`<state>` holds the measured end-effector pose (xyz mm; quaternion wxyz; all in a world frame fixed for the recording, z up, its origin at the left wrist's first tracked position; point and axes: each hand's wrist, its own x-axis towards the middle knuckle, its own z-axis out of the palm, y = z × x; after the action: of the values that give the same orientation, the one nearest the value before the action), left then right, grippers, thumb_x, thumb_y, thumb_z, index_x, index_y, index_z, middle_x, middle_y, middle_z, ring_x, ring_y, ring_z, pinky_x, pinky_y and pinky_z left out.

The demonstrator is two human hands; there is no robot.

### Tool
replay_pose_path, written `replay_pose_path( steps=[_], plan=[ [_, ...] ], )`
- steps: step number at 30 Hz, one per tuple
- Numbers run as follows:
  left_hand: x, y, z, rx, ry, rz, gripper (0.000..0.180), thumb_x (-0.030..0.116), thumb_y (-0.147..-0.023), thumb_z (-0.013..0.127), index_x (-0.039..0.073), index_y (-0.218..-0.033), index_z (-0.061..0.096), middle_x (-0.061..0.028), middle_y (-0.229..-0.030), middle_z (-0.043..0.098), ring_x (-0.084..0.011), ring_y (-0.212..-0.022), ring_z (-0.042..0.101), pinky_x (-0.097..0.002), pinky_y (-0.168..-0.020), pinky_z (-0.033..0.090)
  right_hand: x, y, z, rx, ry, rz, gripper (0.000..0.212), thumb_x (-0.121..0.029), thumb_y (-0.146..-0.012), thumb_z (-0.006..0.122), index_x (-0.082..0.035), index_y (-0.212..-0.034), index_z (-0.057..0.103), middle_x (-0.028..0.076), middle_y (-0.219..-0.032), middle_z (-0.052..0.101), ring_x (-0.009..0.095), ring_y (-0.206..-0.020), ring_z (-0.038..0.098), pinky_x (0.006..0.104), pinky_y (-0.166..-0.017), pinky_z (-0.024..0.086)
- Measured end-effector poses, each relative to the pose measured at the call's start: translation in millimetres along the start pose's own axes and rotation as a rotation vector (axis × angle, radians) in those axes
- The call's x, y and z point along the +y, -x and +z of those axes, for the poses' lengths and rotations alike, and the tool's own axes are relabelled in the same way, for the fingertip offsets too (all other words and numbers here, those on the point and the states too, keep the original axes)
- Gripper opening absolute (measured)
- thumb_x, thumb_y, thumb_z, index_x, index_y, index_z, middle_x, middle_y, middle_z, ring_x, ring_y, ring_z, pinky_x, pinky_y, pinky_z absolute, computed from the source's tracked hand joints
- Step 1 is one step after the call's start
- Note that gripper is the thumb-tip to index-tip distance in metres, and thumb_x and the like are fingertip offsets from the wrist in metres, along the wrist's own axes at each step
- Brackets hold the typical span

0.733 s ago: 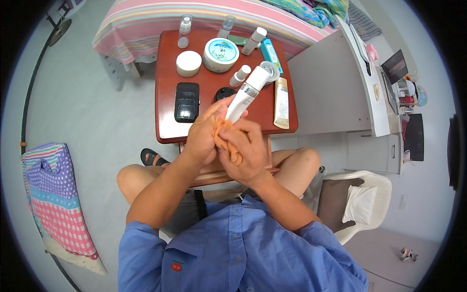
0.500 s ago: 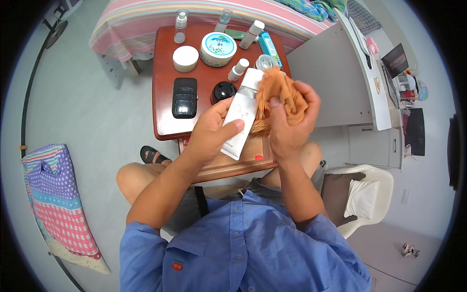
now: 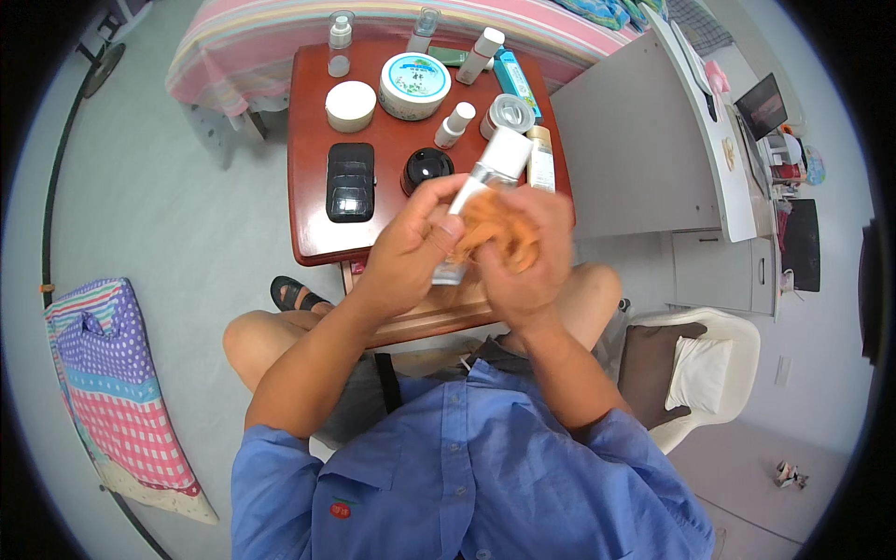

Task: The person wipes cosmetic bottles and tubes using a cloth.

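Note:
My left hand (image 3: pixel 406 238) grips a white squeeze tube (image 3: pixel 507 152), tilted with its white cap toward the table's far side. Bunched in my right hand (image 3: pixel 532 257) is an orange cloth (image 3: pixel 504 229), pressed against the front of the tube and covering much of it. Motion blurs the right hand somewhat. Just beyond the hands, a black round jar (image 3: pixel 427 170), a small white bottle (image 3: pixel 455 125) and a clear-lidded jar (image 3: pixel 510 116) stand on the red-brown table (image 3: pixel 308 196). A cream bottle with a gold cap (image 3: pixel 540 159) is beside the tube's cap.
Also on the table are a black case (image 3: pixel 351 183), a white round jar (image 3: pixel 351 106), a large tub (image 3: pixel 415 86), upright pump bottles (image 3: pixel 340 45) and a blue box (image 3: pixel 516 86). An open drawer (image 3: pixel 439 315) juts out below my hands. A white chair (image 3: pixel 737 373) stands right.
My right hand has brought the cloth left and down, from beside the tube's cap onto its body. The gold-capped bottle behind has come into view.

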<state>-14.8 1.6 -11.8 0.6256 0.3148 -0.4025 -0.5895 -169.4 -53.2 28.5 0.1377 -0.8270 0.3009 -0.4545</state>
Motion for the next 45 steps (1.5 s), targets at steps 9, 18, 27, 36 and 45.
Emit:
replay_pose_path(
  steps=[9,18,27,36,45],
  plan=[
    [-4.9,-6.1,7.9,0.127,0.611,-0.033,0.054,0.039,-0.112,0.032,0.004,-0.153,0.035,-0.0121,-0.134,0.058,-0.0171,-0.118,0.06,-0.0321,-0.102,0.05,-19.4,15.2,27.8,-0.041,-0.018,-0.057,0.05,0.003,-0.069,0.075,-0.004,-0.117,0.063,0.014,-0.107,0.059,0.032,-0.096,0.061,0.0389,-0.086,0.051],
    [0.2,0.1,11.0,-0.004,0.378,-0.136,0.066,0.045,-0.108,0.044,0.0,-0.154,0.03,-0.0183,-0.131,0.06,-0.0209,-0.103,0.068,-0.031,-0.078,0.06,27.3,-39.9,-10.3,0.279,-0.534,0.427,0.042,-0.002,-0.089,0.067,0.0,-0.13,0.054,0.015,-0.12,0.064,0.025,-0.104,0.066,0.0341,-0.092,0.056],
    [2.4,-0.5,2.6,-0.146,0.252,-0.238,0.062,0.042,-0.107,0.049,0.0,-0.152,0.038,-0.0166,-0.119,0.065,-0.0174,-0.091,0.068,-0.0284,-0.076,0.057,48.0,-15.6,-17.7,-0.097,-1.771,0.736,0.064,-0.037,-0.103,0.055,0.0,-0.151,0.036,0.028,-0.142,0.051,0.045,-0.122,0.06,0.0584,-0.1,0.055],
    [6.5,4.0,15.5,0.183,-1.367,0.567,0.064,0.014,-0.084,0.076,0.018,-0.145,0.057,-0.0149,-0.118,0.057,-0.0333,-0.096,0.054,-0.0428,-0.084,0.045,17.9,-14.1,0.6,0.181,-1.317,0.923,0.042,-0.014,-0.095,0.07,-0.004,-0.133,0.052,0.014,-0.118,0.065,0.023,-0.106,0.068,0.0398,-0.093,0.059],
    [26.3,0.0,-0.2,-0.004,-0.627,-0.133,0.045,0.018,-0.088,0.074,0.0,-0.127,0.059,-0.0212,-0.105,0.072,-0.0351,-0.095,0.071,-0.0419,-0.08,0.055,13.3,-26.2,-14.2,0.135,-1.196,0.83,0.054,0.003,-0.085,0.068,0.0,-0.136,0.049,0.011,-0.114,0.063,0.019,-0.099,0.067,0.0351,-0.088,0.059]
  ],
)
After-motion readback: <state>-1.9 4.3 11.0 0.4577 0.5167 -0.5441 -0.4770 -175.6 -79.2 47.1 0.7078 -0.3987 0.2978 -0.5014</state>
